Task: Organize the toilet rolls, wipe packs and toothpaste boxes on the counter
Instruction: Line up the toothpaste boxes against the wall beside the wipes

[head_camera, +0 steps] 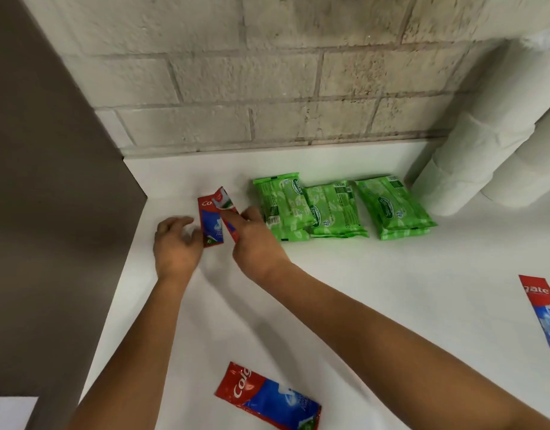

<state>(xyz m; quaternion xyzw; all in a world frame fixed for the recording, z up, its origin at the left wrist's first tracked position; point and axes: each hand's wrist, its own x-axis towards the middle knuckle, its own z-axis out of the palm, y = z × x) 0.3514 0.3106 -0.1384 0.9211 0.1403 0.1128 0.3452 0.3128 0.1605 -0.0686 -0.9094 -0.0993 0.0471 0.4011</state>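
- L hand [174, 243] curled, fingertips touching flat toothpaste box [210, 223], far left on counter [391, 290].
- R hand [255, 240] pinches second box [228, 218], tilted over the first; grip prob. thumb-finger, blurred.
- Green wipe packs [338, 207] just right; toilet rolls [490, 144] far right.

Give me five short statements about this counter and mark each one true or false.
1. The green wipe packs lie in a row by the brick wall. True.
2. Both hands are on the wipe packs. False: the left hand and right hand are at the toothpaste boxes left of the packs.
3. One toothpaste box lies alone at the near edge. True.
4. The toilet rolls are on the left. False: they are stacked on the right.
5. Another toothpaste box lies at the far right. True.
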